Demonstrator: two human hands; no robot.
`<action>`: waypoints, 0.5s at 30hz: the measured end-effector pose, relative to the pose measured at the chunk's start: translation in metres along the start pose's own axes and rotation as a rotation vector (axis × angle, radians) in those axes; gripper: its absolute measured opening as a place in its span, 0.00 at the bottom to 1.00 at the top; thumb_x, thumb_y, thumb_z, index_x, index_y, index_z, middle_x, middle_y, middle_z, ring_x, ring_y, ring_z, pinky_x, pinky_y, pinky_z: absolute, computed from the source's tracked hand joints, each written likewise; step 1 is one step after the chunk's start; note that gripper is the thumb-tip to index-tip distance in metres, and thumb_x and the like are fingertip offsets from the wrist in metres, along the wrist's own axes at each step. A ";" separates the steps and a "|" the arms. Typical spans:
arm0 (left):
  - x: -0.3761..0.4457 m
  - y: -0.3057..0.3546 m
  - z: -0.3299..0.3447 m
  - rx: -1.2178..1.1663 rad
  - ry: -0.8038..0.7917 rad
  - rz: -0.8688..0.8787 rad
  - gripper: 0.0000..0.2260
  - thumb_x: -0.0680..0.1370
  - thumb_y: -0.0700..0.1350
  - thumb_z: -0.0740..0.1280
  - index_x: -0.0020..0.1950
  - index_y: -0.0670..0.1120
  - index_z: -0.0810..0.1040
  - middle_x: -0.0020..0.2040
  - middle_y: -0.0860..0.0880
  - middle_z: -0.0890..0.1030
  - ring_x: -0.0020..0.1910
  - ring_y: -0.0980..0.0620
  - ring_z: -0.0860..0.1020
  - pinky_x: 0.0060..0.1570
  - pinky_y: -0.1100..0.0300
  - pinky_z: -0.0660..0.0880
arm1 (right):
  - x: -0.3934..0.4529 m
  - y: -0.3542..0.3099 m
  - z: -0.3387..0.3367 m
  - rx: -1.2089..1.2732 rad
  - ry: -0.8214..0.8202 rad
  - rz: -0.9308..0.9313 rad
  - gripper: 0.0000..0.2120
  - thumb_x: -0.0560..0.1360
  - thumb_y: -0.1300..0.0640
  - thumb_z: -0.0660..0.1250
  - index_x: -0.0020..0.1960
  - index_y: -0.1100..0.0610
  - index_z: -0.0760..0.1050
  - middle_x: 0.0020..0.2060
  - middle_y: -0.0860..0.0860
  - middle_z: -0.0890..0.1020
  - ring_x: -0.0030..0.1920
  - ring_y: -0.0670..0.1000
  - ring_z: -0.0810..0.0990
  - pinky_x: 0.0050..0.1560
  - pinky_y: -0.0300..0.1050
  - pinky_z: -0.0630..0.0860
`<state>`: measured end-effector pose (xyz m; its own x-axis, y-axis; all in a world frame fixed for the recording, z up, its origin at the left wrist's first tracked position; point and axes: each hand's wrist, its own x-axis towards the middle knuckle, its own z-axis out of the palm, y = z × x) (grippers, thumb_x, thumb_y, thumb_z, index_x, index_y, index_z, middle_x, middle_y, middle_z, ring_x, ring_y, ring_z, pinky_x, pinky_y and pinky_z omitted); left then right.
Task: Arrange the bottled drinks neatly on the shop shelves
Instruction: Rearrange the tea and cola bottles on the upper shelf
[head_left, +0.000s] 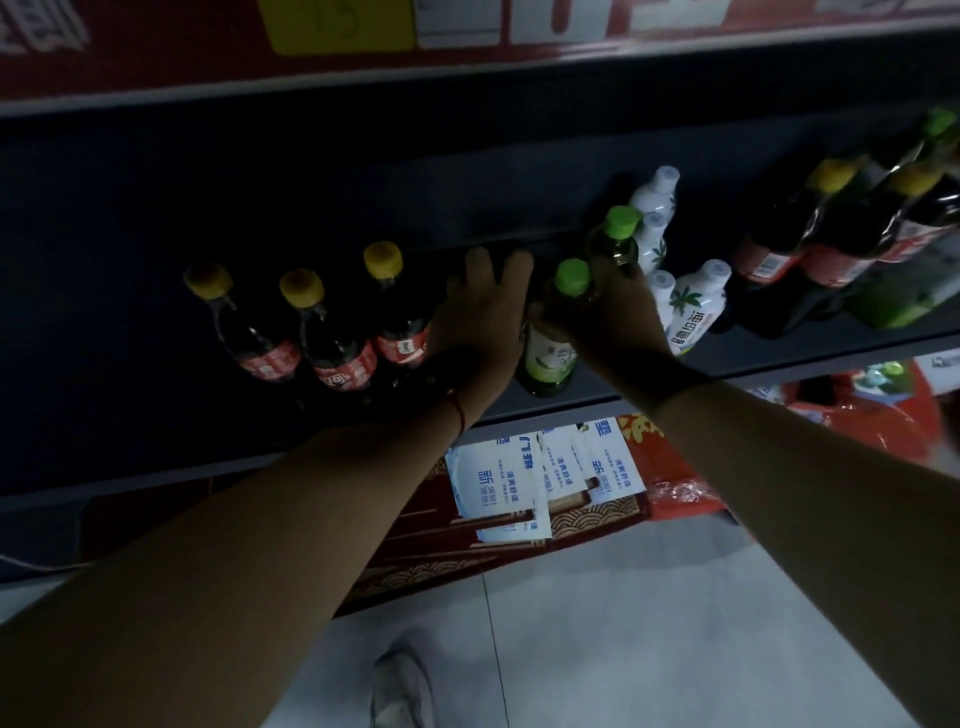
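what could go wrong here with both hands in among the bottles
The left hand is pressed against the yellow-capped cola bottles; a push might topple them like dominoes. The right hand is wrapped around a green-capped tea bottle standing near the shelf edge, so a slip could send it to the floor.

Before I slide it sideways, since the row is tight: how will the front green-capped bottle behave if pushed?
The front green-capped bottle looks full, so probably heavy for its size. It is tall and narrow, so a push near the cap could tip it; push low. It stands near the shelf edge, beside the right hand, so it could fall off.
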<state>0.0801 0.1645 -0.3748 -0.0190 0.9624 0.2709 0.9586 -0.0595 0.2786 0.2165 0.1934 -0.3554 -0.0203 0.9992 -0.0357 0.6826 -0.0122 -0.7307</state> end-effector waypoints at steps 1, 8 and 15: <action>-0.004 0.001 -0.001 -0.045 -0.023 -0.022 0.21 0.75 0.45 0.67 0.68 0.49 0.69 0.63 0.41 0.72 0.57 0.36 0.74 0.45 0.47 0.77 | -0.003 0.004 0.000 0.064 -0.021 0.015 0.22 0.67 0.44 0.73 0.55 0.55 0.76 0.51 0.53 0.80 0.53 0.55 0.79 0.51 0.50 0.77; -0.062 0.010 -0.041 -0.563 -0.102 -0.149 0.38 0.68 0.50 0.77 0.73 0.52 0.61 0.61 0.52 0.74 0.61 0.51 0.74 0.60 0.53 0.75 | -0.057 0.015 -0.033 0.536 -0.079 0.187 0.16 0.73 0.56 0.74 0.60 0.58 0.79 0.50 0.49 0.83 0.52 0.49 0.82 0.53 0.38 0.79; -0.138 0.055 -0.158 -0.932 -0.126 -0.496 0.25 0.67 0.47 0.78 0.61 0.48 0.72 0.50 0.45 0.80 0.48 0.50 0.81 0.48 0.53 0.81 | -0.163 -0.021 -0.141 1.016 -0.137 0.396 0.11 0.73 0.55 0.72 0.55 0.52 0.81 0.49 0.50 0.84 0.52 0.51 0.83 0.54 0.49 0.78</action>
<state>0.0901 -0.0132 -0.2515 -0.2674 0.9520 -0.1488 0.2542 0.2187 0.9421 0.3080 0.0368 -0.2383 -0.0566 0.9052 -0.4213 -0.2594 -0.4208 -0.8693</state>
